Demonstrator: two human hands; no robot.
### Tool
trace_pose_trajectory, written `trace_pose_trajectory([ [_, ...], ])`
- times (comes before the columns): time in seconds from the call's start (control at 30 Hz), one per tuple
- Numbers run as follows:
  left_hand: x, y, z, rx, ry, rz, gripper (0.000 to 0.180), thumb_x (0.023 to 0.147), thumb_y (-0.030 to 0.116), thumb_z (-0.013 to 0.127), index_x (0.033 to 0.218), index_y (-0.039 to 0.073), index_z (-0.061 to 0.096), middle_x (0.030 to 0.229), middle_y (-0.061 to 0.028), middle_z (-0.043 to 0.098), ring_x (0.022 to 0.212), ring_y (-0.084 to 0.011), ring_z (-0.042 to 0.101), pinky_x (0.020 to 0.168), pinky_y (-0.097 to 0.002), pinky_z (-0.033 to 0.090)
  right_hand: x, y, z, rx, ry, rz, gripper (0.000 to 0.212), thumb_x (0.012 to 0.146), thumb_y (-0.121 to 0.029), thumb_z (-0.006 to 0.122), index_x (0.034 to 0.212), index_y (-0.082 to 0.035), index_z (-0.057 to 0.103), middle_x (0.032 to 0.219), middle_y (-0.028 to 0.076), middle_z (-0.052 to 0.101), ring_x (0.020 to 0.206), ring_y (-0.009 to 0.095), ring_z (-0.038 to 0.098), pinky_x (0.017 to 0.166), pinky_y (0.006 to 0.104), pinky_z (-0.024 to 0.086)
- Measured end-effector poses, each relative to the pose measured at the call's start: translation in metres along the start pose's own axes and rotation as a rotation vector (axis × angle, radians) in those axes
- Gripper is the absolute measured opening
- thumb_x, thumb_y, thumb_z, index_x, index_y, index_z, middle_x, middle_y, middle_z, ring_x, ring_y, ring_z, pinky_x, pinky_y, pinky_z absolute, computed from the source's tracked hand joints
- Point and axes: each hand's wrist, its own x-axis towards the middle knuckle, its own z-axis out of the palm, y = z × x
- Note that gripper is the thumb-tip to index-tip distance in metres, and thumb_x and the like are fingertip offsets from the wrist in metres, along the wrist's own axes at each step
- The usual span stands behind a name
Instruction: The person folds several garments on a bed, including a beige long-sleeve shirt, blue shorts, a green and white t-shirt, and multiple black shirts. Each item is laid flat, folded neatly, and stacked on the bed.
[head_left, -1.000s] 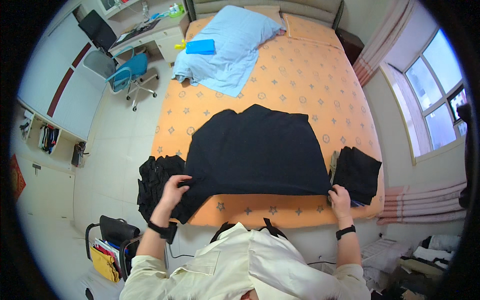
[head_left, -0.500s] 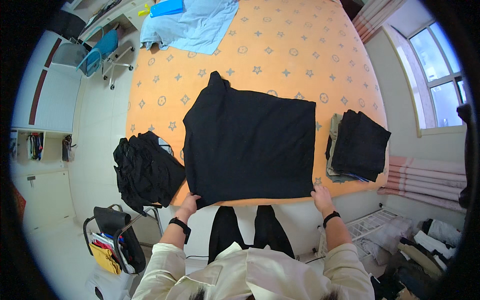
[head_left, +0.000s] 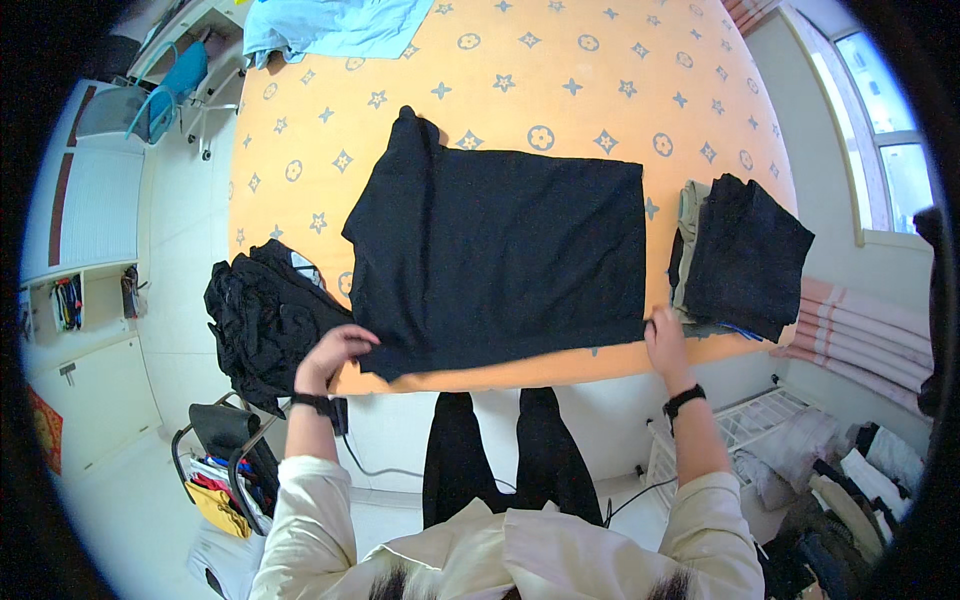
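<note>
A black shirt lies spread on the bed, long edges running left to right, with a narrow folded part sticking up at its far left. My left hand is at the near left corner, fingers reaching over the cloth and somewhat apart. At the near right corner my right hand pinches the shirt's edge. Close by my left hand, a crumpled heap of black clothes lies on the bed. Right of the shirt sits a stack of folded clothes, black on top with beige beneath.
The orange patterned bedsheet carries a light blue cloth at its far left. A chair holding clothes stands at the lower left. A white metal rack and piled clothes are at the lower right.
The shirt's near edge has shifted slightly away from me and its left part has wrinkled. My left hand has moved left and up, its fingers loosened; my right hand has moved slightly up and right.
</note>
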Motion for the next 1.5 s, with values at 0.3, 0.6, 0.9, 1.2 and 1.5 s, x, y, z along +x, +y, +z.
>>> trace_pose_trajectory([
  [0.3, 0.112, -0.014, -0.011, -0.537, 0.596, 0.027, 0.074, 0.094, 0.062, 0.046, 0.131, -0.002, 0.048, 0.122, -0.0193, 0.056, 0.105, -0.0298, 0.058, 0.085, -0.0399, 0.051, 0.094, -0.025, 0.056, -0.26, 0.027, 0.494, 0.038, 0.094, -0.021, 0.057, 0.123, 0.003, 0.05, 0.122, 0.023, 0.054, 0.115, 0.04, 0.051, 0.097, 0.0463, 0.043],
  [0.6, 0.085, -0.036, 0.05, 0.573, 0.869, 0.039, 0.083, 0.08, 0.037, 0.077, 0.137, -0.009, 0.037, 0.134, -0.0293, 0.047, 0.127, -0.0422, 0.044, 0.108, -0.0441, 0.036, 0.037, -0.021, 0.083, -0.262, -0.043, 0.81, 0.047, 0.097, -0.035, 0.053, 0.123, 0.005, 0.048, 0.125, 0.027, 0.053, 0.119, 0.041, 0.05, 0.099, 0.0481, 0.041],
  [0.9, 0.088, -0.04, 0.037, 0.297, 0.31, -0.033, 0.054, 0.084, 0.026, 0.074, 0.12, -0.01, 0.057, 0.112, -0.0265, 0.066, 0.107, -0.0339, 0.064, 0.094, -0.0381, 0.048, 0.005, 0.04, 0.07, 0.165, 0.027, 0.863, 0.029, 0.099, -0.017, 0.048, 0.12, 0.002, 0.042, 0.119, 0.03, 0.053, 0.109, 0.045, 0.052, 0.085, 0.05, 0.042],
  [1.2, 0.062, -0.103, 0.092, -0.025, 0.677, 0.009, 0.055, 0.088, 0.031, 0.072, 0.118, -0.01, 0.05, 0.11, -0.0214, 0.064, 0.099, -0.0272, 0.063, 0.09, -0.0354, 0.049, 0.048, -0.109, 0.092, -0.082, -0.159, -0.111, 0.028, 0.08, -0.006, 0.063, 0.108, -0.003, 0.064, 0.111, 0.017, 0.062, 0.106, 0.035, 0.057, 0.086, 0.0458, 0.048],
  [1.5, 0.041, -0.102, 0.089, -0.368, 0.471, 0.037, 0.036, 0.096, 0.031, 0.063, 0.108, -0.003, 0.065, 0.095, -0.0051, 0.069, 0.087, -0.0123, 0.061, 0.081, -0.0293, 0.05, 0.111, -0.311, 0.207, -0.019, -0.366, -0.439, 0.051, 0.084, -0.025, 0.071, 0.126, -0.002, 0.054, 0.132, 0.013, 0.053, 0.127, 0.031, 0.043, 0.107, 0.0434, 0.032],
])
